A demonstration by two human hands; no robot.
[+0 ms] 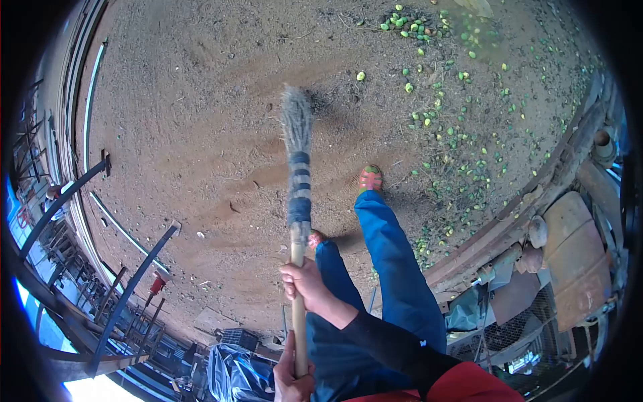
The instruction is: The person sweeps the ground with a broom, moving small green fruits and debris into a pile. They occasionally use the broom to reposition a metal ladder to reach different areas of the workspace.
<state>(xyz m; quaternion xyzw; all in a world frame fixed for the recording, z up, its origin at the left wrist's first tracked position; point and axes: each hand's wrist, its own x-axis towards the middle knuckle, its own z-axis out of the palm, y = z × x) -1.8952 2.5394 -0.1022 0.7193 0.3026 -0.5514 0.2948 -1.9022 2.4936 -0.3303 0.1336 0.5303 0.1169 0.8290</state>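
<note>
A broom (299,191) with a pale wooden handle, dark blue bands and a grey bristle bundle stretches away from me, its bristles over the dirt ground. My right hand (305,285) is wrapped around the handle partway down, the black-sleeved arm reaching in from the right. Lower on the same handle, near its end, my left hand (293,378) is closed around the wood. My feet in orange-red shoes (370,178) stand apart just right of the broom.
Small green and yellow fruits (462,154) lie scattered over the ground at the right, with a denser heap (412,27) farther off. Curved dark metal bars (134,288) rise at the left. Boards and sheets (576,258) line the right edge. Dark plastic sheeting (234,372) lies bottom left.
</note>
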